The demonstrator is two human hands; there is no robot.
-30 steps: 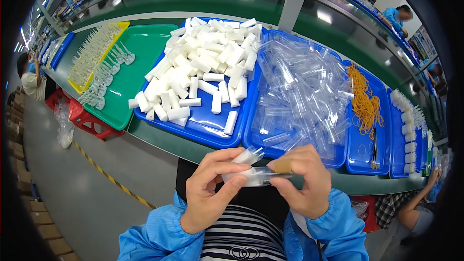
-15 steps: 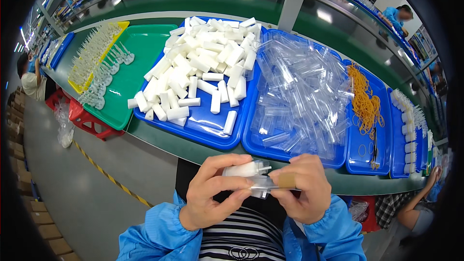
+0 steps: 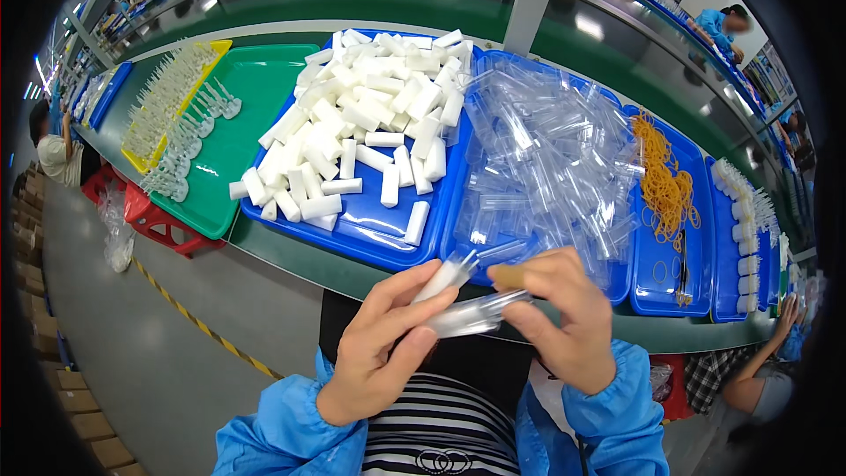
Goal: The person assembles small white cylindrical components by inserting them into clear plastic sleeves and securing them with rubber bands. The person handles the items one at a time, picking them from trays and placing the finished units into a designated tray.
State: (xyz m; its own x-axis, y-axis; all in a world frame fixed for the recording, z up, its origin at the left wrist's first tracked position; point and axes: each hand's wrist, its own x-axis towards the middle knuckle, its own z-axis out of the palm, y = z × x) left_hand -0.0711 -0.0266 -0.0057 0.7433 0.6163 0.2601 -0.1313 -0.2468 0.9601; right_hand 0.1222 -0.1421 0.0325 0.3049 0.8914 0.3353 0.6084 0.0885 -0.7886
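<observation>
My left hand (image 3: 381, 335) is closed around two clear plastic sleeves. The upper clear sleeve (image 3: 465, 263) has a white block (image 3: 441, 282) at it, between finger and thumb side. Below it lies the lower clear sleeve (image 3: 476, 315), whitish inside and blurred by motion. Just to the right is my right hand (image 3: 564, 308), thumb and forefinger apart around the lower sleeve's end. Whether they touch it is unclear. A tan wrap (image 3: 508, 278) covers a fingertip of that hand.
Ahead stand blue trays: one with white blocks (image 3: 361, 115), one with clear sleeves (image 3: 555, 159), one with orange rubber bands (image 3: 663, 167). A green tray (image 3: 256, 79) and yellow tray (image 3: 225, 46) with white nozzle-like parts lie left. A co-worker's hand (image 3: 787, 317) shows far right.
My right hand has shifted slightly up and right, its fingers parting from the sleeves. The sleeves in my left hand have tilted, their right ends now higher.
</observation>
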